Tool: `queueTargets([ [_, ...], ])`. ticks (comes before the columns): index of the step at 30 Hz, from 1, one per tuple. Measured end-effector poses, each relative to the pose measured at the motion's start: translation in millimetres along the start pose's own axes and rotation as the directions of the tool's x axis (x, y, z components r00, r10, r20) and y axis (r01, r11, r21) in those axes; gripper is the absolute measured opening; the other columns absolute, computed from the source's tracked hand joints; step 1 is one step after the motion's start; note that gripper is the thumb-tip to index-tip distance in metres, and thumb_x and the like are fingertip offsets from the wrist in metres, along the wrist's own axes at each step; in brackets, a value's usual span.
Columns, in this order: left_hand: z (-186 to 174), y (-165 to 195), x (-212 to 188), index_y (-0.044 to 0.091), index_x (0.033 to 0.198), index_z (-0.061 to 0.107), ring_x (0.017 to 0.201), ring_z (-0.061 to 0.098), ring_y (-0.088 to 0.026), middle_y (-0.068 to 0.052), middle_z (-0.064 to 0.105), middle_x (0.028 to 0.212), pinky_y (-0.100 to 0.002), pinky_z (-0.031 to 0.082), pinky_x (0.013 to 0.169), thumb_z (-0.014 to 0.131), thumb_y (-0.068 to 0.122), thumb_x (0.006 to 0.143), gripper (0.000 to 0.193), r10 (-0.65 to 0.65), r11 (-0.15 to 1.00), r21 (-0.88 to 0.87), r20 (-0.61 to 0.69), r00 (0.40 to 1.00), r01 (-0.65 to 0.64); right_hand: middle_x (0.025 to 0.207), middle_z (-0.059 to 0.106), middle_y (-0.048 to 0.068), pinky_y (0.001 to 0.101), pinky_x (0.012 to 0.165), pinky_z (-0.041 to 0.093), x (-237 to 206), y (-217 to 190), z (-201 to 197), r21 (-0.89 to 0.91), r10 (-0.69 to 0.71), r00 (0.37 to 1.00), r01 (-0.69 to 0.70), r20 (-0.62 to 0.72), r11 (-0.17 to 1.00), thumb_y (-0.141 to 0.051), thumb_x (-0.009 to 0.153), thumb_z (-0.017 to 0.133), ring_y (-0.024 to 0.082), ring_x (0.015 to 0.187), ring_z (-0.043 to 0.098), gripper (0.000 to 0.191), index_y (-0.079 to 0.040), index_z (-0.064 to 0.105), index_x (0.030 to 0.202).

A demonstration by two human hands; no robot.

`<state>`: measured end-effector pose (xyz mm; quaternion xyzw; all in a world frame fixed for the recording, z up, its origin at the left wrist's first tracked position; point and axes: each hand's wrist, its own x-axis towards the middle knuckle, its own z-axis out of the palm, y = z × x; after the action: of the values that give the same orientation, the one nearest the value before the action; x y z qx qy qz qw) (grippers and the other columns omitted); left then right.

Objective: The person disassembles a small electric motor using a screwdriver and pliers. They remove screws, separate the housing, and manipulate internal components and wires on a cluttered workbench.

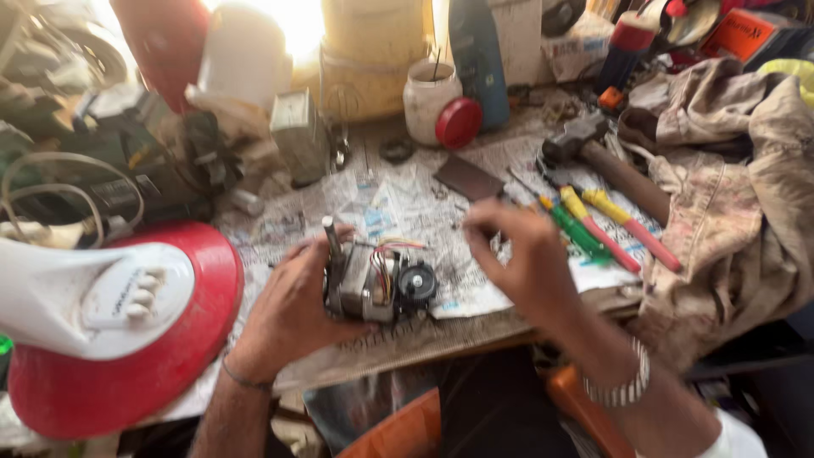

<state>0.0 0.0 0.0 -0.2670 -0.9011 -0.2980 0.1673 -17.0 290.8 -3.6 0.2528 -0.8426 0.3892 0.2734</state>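
My left hand [292, 309] grips a small electric motor [373, 284] with a metal frame, coloured wires, a black round end and a steel shaft sticking up. It holds the motor over the newspaper-covered bench [407, 203]. Just right of the motor, my right hand [517, 254] hovers with fingers curled and pinched together near the screwdrivers; whether it holds something small I cannot tell. A metal bracelet circles the right wrist.
A red and white fan base [110, 322] fills the lower left. Screwdrivers with yellow, red and green handles [606, 229], a hammer [606, 161] and a dirty cloth [738, 195] lie to the right. Jars, a red lid [459, 123] and bottles stand behind.
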Motion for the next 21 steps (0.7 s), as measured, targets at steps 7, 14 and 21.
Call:
queueTargets([
  [7,0.5,19.8,21.0,0.000,0.141,0.045,0.112,0.066,-0.036,-0.019,0.070,0.113,-0.042,0.050,0.097,0.095,0.028,0.044,0.113,-0.033,0.999,-0.020,0.054,0.998,0.034,0.099,0.072,0.012,0.0393,0.081,0.057,-49.1,-0.8,5.3,-0.135,-0.084,0.986,0.064,-0.147,0.989,0.000,0.084,0.074,0.029,0.093,0.071,0.020,-0.007,0.074,0.103],
  [14,-22.9,9.4,27.8,-0.006,0.157,0.024,0.114,0.071,-0.029,-0.019,0.073,0.117,-0.036,0.051,0.099,0.092,0.035,0.054,0.130,-0.083,0.970,-0.192,0.314,0.946,0.150,0.102,0.074,0.011,0.0359,0.079,0.058,-42.5,-1.2,10.3,-0.012,0.056,0.981,-0.059,-0.185,0.998,-0.006,0.085,0.076,0.026,0.094,0.074,0.023,-0.007,0.075,0.108],
  [21,-24.9,-7.2,38.4,0.005,0.157,0.034,0.110,0.076,-0.024,-0.015,0.078,0.120,-0.032,0.053,0.101,0.084,0.040,0.060,0.114,-0.174,0.940,-0.189,0.449,0.877,0.283,0.098,0.078,0.007,0.0283,0.077,0.058,-47.0,11.7,12.3,0.135,0.155,0.954,-0.124,-0.257,0.983,-0.003,0.088,0.075,0.016,0.091,0.076,0.018,-0.007,0.074,0.106],
])
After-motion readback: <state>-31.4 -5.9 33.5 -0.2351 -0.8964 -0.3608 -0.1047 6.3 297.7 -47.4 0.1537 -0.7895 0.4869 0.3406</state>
